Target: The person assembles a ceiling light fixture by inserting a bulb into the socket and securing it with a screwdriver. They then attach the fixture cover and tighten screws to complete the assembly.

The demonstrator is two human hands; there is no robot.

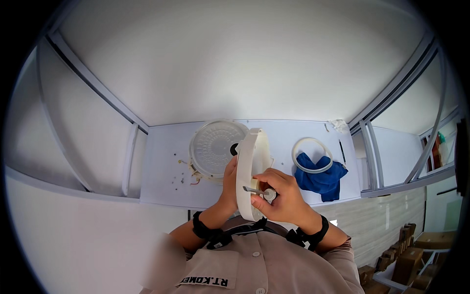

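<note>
Left hand (229, 190) grip clamped on the shallow round white plastic housing (246, 166), frame centre, held on edge, probably so its inner side faces the right hand (290, 197). That grip is clamped on a slim grey-shafted tool (254, 190). White ring (294, 151) lies partly over crumpled blue cloth (323, 183), right of centre, maybe as padding

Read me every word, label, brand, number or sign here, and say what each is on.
Shirt pocket: dark lettering, which I won't copy out.
Black band on the right wrist: small pale marks, too small to read.
Round disc: raised pattern, no readable lettering.
Held white part: no lettering visible.
</note>
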